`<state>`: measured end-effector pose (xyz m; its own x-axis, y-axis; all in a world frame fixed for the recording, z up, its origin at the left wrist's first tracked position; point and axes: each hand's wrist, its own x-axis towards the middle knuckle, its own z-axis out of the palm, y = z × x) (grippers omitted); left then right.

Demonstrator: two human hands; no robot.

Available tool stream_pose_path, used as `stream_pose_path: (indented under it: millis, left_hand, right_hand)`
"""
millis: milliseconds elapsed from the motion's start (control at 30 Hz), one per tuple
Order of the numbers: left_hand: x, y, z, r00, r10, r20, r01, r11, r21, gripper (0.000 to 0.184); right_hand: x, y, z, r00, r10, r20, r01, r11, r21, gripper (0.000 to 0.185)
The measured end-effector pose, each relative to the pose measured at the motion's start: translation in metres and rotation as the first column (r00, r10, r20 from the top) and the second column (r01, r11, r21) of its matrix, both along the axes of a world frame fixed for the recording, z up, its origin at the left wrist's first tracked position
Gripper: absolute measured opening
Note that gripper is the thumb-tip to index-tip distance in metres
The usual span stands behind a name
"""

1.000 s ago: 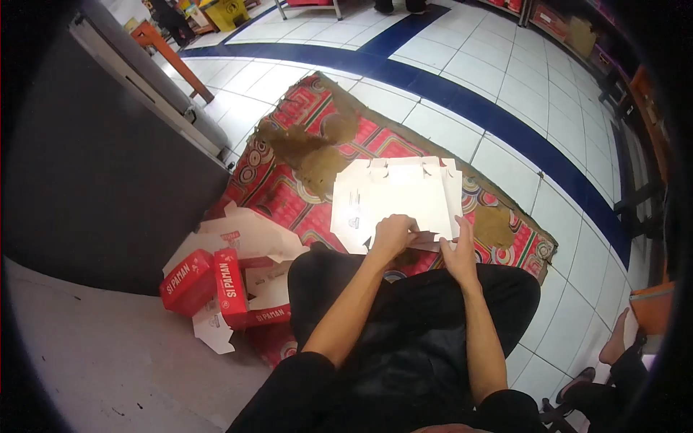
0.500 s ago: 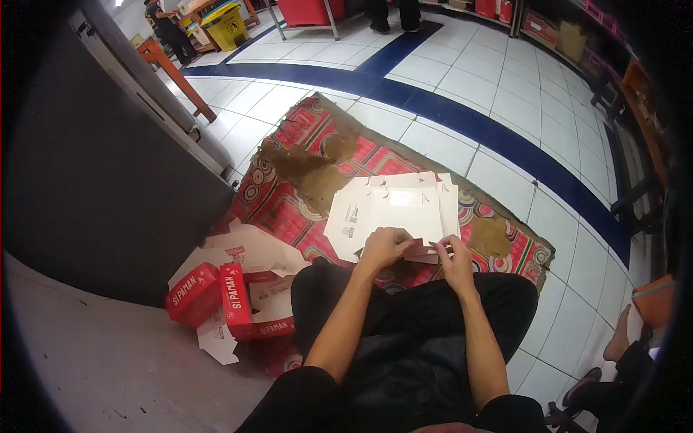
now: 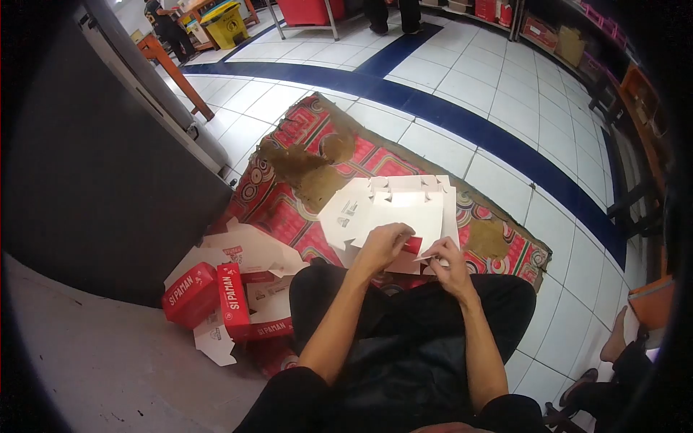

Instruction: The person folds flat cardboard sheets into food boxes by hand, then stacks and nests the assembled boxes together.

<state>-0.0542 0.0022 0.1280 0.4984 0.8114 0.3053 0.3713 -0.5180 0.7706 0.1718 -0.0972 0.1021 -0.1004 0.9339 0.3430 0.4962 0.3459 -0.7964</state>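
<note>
1. In the head view, the person sits with folded legs in black trousers (image 3: 498, 307), and both bare hands meet at the near edge of a white carton blank (image 3: 408, 211).
2. The left hand (image 3: 386, 247) has its fingers bent down onto that edge, beside a red flap (image 3: 413, 245); whether it grips or only presses cannot be told.
3. The right hand (image 3: 449, 265) pinches the near right corner of the blank between thumb and fingers, just beside the left hand.
4. The blank lies on top of other white sheets (image 3: 450, 209), spread in front of the folded legs on a red patterned mat (image 3: 292, 216) with worn brown patches.
5. To the left of the legs, red boxes (image 3: 191, 294) marked "SI PAMAN" lie in a loose heap with pale cardboard (image 3: 263, 242), near a dark panel (image 3: 108, 166).
6. Beyond the mat, white floor tiles (image 3: 498, 86) are crossed by a navy band (image 3: 462, 112); a yellow bin (image 3: 225, 25) stands at the far left.
7. At the lower right, another person's bare foot (image 3: 615, 335) shows, well apart from the blank.
</note>
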Motion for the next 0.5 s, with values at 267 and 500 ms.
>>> stream_pose_path:
  millis: [267, 500]
  left_hand:
    - [0.013, -0.023, 0.007, 0.990, -0.137, -0.015, 0.132, 0.973, -0.190, 0.024]
    - [0.027, -0.027, -0.004, 0.971, -0.138, -0.195, 0.089, 0.966, -0.241, 0.024]
  right_hand:
    - [-0.015, 0.002, 0.002, 0.950, -0.279, -0.139, 0.252, 0.950, -0.184, 0.017]
    - [-0.012, 0.006, -0.033, 0.978, -0.202, 0.057, 0.208, 0.967, -0.148, 0.020]
